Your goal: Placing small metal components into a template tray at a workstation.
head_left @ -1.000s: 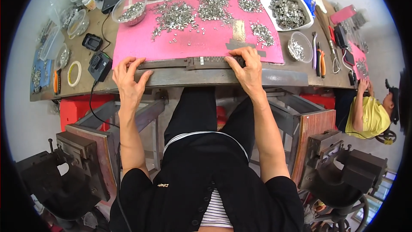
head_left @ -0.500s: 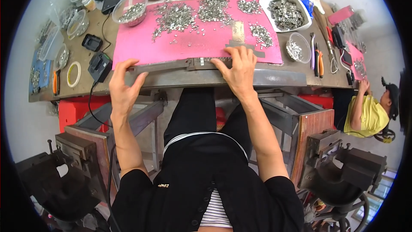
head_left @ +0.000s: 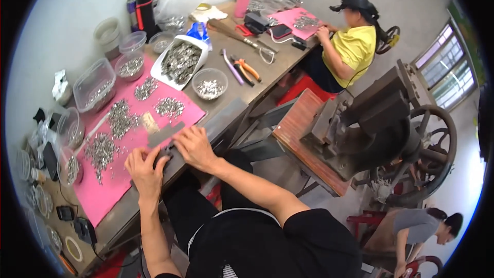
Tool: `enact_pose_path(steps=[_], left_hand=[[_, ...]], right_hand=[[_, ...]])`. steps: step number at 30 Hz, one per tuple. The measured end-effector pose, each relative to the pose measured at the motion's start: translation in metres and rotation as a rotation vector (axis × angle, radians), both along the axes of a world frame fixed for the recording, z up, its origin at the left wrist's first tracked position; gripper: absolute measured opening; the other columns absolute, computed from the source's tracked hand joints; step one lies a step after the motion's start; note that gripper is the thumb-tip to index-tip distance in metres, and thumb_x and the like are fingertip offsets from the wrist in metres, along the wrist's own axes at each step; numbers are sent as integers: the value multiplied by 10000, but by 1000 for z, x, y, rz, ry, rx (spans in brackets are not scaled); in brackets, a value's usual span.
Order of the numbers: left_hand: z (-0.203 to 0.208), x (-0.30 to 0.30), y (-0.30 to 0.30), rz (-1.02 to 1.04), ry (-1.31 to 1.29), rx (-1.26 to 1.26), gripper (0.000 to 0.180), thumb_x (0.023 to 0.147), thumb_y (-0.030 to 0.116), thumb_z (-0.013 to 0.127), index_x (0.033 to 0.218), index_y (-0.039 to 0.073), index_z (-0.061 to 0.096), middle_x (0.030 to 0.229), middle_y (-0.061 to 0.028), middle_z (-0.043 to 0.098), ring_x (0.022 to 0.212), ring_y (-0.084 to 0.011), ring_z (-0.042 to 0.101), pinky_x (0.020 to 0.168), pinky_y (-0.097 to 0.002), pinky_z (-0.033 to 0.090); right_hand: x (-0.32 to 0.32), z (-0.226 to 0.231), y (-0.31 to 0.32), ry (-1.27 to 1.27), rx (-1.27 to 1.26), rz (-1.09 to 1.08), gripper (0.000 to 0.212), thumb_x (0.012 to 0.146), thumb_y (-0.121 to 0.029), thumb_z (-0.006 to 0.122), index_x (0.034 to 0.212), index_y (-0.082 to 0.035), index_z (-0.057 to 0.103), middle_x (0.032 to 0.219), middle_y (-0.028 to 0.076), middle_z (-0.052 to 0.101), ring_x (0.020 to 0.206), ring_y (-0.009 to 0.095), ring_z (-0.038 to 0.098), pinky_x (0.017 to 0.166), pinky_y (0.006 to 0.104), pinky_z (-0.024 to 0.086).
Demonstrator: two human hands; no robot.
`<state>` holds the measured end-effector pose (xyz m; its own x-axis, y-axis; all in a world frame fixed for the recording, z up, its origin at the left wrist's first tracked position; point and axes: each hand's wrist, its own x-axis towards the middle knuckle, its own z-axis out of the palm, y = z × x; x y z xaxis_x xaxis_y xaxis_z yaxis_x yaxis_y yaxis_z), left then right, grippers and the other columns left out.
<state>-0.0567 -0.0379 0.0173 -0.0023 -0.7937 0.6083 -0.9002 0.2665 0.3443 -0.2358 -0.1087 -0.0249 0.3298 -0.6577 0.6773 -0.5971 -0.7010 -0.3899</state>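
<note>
My left hand (head_left: 147, 174) is at the front edge of the bench, fingers curled and thumb held apart from them. My right hand (head_left: 196, 148) is just right of it, its fingertips brought together beside a small dark metal piece (head_left: 166, 152). What lies between those fingertips is too small and blurred to make out. Beyond the hands, a flat grey metal strip (head_left: 165, 135) lies on the pink mat (head_left: 110, 201). Piles of small silvery metal parts (head_left: 101, 153) are spread over the mat, with a tan piece (head_left: 150, 123) near the strip.
A white tray of metal parts (head_left: 204, 53) and a round clear bowl (head_left: 210, 97) stand beyond my right hand. Pliers (head_left: 249, 70) lie farther right. A machine press (head_left: 378, 141) with a large wheel stands right. A co-worker in yellow (head_left: 355, 46) sits farther along the bench.
The view has turned to the right, bringing the press and a second co-worker into sight. My hands have drawn closer together, and my left fingers are more curled.
</note>
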Motion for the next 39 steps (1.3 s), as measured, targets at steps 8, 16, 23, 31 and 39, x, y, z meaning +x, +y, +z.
enact_pose_path(steps=[8, 16, 23, 31, 39], left_hand=[[-26, -2, 10, 140, -12, 7, 310, 805, 222, 802, 1103, 145, 766, 989, -61, 575, 983, -246, 565, 991, -459, 350], [-31, -17, 22, 202, 56, -26, 459, 819, 93, 735, 1257, 100, 600, 1131, -89, 630, 1138, -271, 570, 1077, -460, 283], [-36, -24, 18, 194, 83, -80, 557, 808, 130, 775, 1334, 115, 590, 1125, -83, 610, 1064, -275, 573, 1003, -462, 351], [-39, -20, 23, 204, 119, -105, 559, 795, 106, 781, 1324, 96, 598, 1116, -83, 617, 1036, -268, 589, 992, -449, 357], [-39, -20, 20, 210, 126, -116, 554, 777, 93, 784, 1304, 91, 614, 1112, -80, 618, 1029, -261, 592, 987, -441, 363]], right_hand=[[17, 16, 20, -520, 525, 274, 121, 893, -60, 715, 974, 28, 694, 898, 115, 673, 804, 194, 657, 711, 306, 510], [3, 10, 40, -292, 379, 363, 149, 855, 14, 674, 1004, 10, 667, 962, 162, 677, 841, 323, 674, 718, 376, 550], [18, 34, -104, -229, 116, 167, 122, 920, -56, 669, 1023, -1, 703, 919, 144, 697, 811, 264, 690, 730, 353, 536], [63, 20, -192, 192, 190, 55, 113, 857, -144, 718, 943, -81, 757, 974, 183, 666, 957, 375, 640, 872, 473, 515], [64, 23, -196, 208, 232, 54, 153, 835, -114, 742, 881, 31, 726, 933, 188, 660, 940, 369, 639, 860, 456, 500]])
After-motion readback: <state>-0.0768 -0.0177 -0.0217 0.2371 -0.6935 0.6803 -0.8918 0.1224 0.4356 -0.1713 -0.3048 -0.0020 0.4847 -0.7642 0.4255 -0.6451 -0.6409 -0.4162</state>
